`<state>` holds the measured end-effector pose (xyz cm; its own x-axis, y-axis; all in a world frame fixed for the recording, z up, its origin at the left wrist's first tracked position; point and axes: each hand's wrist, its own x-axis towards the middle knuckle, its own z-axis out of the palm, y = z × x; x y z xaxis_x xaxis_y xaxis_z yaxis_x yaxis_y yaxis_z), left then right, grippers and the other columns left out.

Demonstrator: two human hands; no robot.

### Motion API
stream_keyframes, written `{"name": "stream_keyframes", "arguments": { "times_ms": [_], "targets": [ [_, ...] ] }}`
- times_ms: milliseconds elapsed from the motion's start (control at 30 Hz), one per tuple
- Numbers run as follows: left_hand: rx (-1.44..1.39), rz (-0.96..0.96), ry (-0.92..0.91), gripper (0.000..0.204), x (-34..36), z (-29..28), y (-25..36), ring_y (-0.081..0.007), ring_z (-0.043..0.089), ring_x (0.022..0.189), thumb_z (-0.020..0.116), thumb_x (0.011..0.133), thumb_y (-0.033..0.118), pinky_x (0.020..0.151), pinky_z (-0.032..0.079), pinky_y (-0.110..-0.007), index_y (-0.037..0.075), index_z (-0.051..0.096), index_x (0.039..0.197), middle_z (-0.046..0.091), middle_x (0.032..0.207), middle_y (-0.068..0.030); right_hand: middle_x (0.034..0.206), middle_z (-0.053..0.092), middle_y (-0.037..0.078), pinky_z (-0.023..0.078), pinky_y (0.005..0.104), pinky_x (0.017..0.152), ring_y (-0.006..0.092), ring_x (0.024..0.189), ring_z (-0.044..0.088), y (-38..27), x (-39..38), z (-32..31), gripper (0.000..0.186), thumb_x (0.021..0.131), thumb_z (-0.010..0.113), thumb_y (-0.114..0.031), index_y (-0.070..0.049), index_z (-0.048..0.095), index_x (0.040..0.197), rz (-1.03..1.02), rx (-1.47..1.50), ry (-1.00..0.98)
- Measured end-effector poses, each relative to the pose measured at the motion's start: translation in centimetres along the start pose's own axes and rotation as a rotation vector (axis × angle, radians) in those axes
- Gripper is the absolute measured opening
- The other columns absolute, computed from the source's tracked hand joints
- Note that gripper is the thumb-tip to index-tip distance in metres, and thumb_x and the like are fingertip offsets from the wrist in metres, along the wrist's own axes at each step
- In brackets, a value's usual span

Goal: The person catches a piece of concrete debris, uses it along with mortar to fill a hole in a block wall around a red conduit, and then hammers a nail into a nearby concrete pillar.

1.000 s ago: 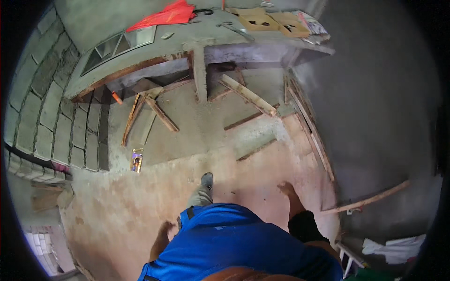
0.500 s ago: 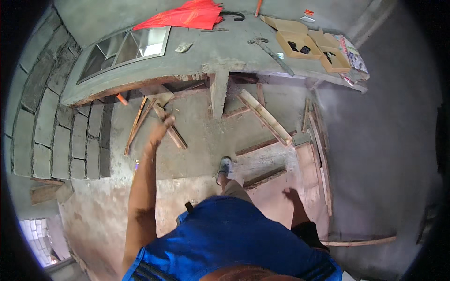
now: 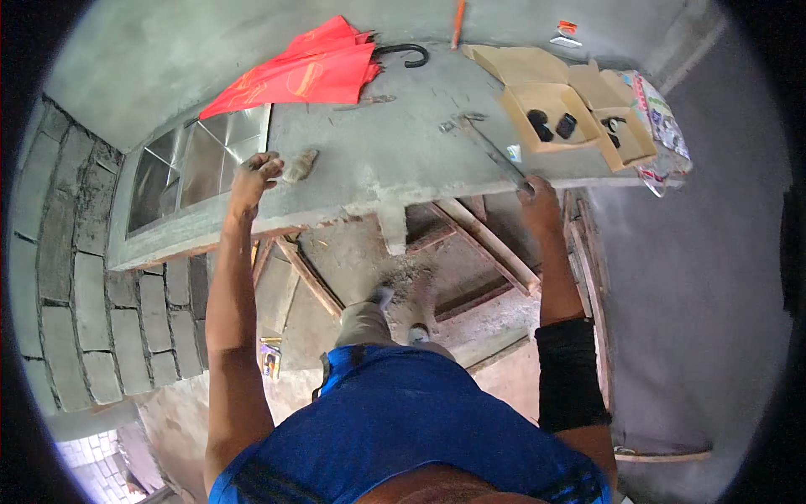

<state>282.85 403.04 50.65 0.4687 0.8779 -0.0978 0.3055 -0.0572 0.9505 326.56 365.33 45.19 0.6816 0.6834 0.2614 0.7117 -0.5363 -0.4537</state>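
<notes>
My right hand (image 3: pixel 537 195) is closed on the handle end of a hammer (image 3: pixel 491 147) lying on the grey concrete counter (image 3: pixel 353 147). My left hand (image 3: pixel 256 176) is raised at the left part of the counter with fingers bent and apart, nothing visible in it. Just right of it sits a pale lumpy object (image 3: pixel 299 166), and beside it is a metal basin (image 3: pixel 201 172) set in the counter. Behind lies a red umbrella (image 3: pixel 294 76) with a black curved handle (image 3: pixel 411 56).
Two open cardboard boxes (image 3: pixel 529 126) with small dark items and a printed bag (image 3: pixel 663 134) sit at right. An orange pipe (image 3: pixel 457 21) rises at the back. Loose boards (image 3: pixel 495 252) lie below the counter. A block wall (image 3: pixel 109 319) stands at left.
I have stepped forward to the counter, which now looks nearer. Both hands have risen from beside my body, and my right hand has taken hold of the hammer.
</notes>
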Motion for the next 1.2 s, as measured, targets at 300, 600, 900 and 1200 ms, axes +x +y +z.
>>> {"name": "stream_keyframes", "arguments": {
  "times_ms": [300, 600, 900, 1200],
  "targets": [
    [0.465, 0.323, 0.207, 0.034, 24.1, 5.8, -5.6, -0.0337, 0.070, 0.094, 0.068, 0.087, 0.028, 0.083, 0.052, -0.041, -0.001, 0.070, 0.106, 0.072, 0.101, -0.0212, 0.126, 0.061, 0.027, 0.048, 0.0473, 0.098, 0.0430, 0.113, 0.060, 4.7, 4.6, 5.1, 0.063, 0.079, 0.071, -0.024, -0.006, 0.053, 0.138, 0.134, -0.235, -0.175],
    [0.592, 0.468, -0.235, 0.027, 39.5, 24.8, 3.6, -0.0421, 0.068, 0.093, 0.063, 0.085, 0.019, 0.083, 0.053, -0.049, 0.000, 0.071, 0.103, 0.069, 0.098, -0.0269, 0.087, 0.069, 0.025, 0.055, 0.0498, 0.073, 0.0426, 0.083, 0.068, -3.2, 5.2, 5.5, 0.055, 0.077, 0.070, -0.027, -0.002, 0.059, 0.126, 0.281, -0.148, -0.412],
    [0.735, 0.499, -0.332, 0.022, 45.9, 38.6, 2.7, -0.0285, 0.069, 0.085, 0.058, 0.092, 0.023, 0.071, 0.054, -0.046, 0.005, 0.071, 0.094, 0.071, 0.098, -0.0174, 0.080, 0.066, 0.015, 0.052, 0.0383, 0.066, 0.0244, 0.070, 0.064, -10.9, -5.9, 0.1, 0.032, 0.081, 0.076, -0.022, -0.003, 0.066, 0.105, 0.820, 0.257, -0.222],
    [0.490, 0.842, -0.441, 0.018, 32.0, 43.2, 4.6, -0.0234, 0.065, 0.080, 0.060, 0.091, 0.020, 0.066, 0.051, -0.039, 0.004, 0.065, 0.098, 0.066, 0.095, -0.0142, 0.072, 0.062, 0.008, 0.046, 0.0351, 0.060, 0.0152, 0.066, 0.057, -14.5, -20.9, -4.0, 0.017, 0.080, 0.075, -0.015, -0.003, 0.064, 0.086, 1.025, 0.572, 0.397]
  ]
}}
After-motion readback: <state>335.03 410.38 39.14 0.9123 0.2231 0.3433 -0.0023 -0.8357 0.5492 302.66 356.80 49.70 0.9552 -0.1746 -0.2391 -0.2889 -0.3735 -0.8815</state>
